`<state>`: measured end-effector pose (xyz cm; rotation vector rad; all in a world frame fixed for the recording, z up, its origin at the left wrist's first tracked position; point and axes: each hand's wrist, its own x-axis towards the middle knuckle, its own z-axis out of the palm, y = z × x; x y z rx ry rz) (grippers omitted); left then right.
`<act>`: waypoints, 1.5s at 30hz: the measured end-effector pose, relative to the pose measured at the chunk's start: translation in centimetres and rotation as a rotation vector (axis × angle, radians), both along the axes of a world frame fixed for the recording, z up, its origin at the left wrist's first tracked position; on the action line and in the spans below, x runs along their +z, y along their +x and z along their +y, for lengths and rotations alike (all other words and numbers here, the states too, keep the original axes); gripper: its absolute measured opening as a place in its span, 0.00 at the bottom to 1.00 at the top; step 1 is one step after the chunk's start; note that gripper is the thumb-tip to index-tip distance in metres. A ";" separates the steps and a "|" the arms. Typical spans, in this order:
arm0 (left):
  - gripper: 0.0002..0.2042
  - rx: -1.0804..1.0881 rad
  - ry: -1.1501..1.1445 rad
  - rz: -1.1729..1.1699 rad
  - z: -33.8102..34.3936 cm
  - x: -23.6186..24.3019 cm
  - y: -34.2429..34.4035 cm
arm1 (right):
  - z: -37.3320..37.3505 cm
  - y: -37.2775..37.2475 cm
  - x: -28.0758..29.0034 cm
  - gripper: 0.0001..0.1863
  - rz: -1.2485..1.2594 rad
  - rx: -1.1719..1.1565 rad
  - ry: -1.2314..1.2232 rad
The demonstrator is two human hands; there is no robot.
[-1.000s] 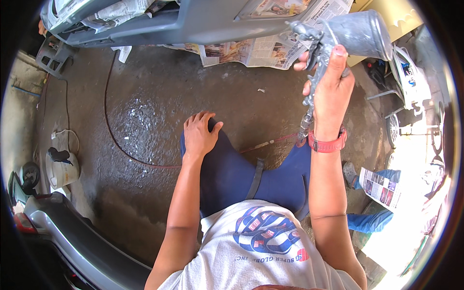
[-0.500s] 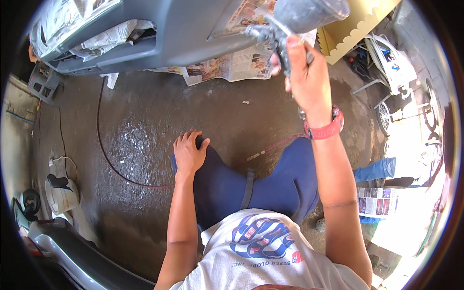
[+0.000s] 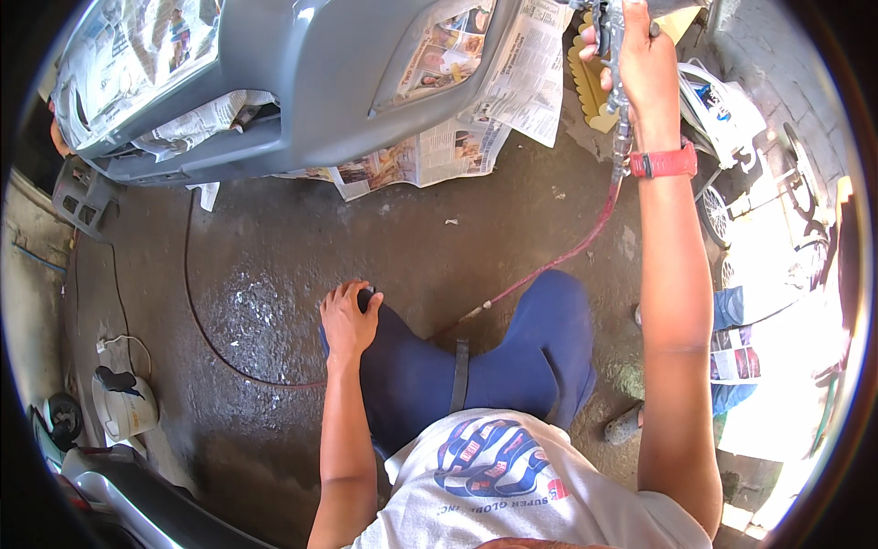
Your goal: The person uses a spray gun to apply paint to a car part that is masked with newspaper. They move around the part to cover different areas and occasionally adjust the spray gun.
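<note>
My right hand [image 3: 643, 69] is wrapped round the handle of a spray gun [image 3: 615, 55] at the upper right, its top cut off by the picture's edge. From the handle's lower end a reddish hose [image 3: 585, 240] curves down toward my knees. To the left of the gun is a grey car bumper [image 3: 338, 82], with newspaper [image 3: 439, 55] behind and across its openings. My left hand [image 3: 349, 320] lies over my left knee, fingers apart; a small black patch shows between thumb and forefinger, and I cannot make out what it is.
A white bucket [image 3: 125, 407] with a dark cloth on its rim stands at left, near another glossy dark bumper [image 3: 155, 499]. A hollow block [image 3: 84, 197] is under the bumper's left end. Another person's blue-clad leg [image 3: 729, 308] and a white chair [image 3: 727, 114] are at right.
My right hand has moved up and to the right with the spray gun, drawing the hose into view. The bumper sits lower in the picture; my left hand stays on the knee.
</note>
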<state>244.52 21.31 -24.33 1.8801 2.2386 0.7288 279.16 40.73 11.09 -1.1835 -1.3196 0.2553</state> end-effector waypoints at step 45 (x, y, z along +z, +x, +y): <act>0.18 0.015 -0.036 -0.021 0.9 -0.7 0.0 | 1.0 -5.3 14.3 0.33 -0.194 0.822 -0.330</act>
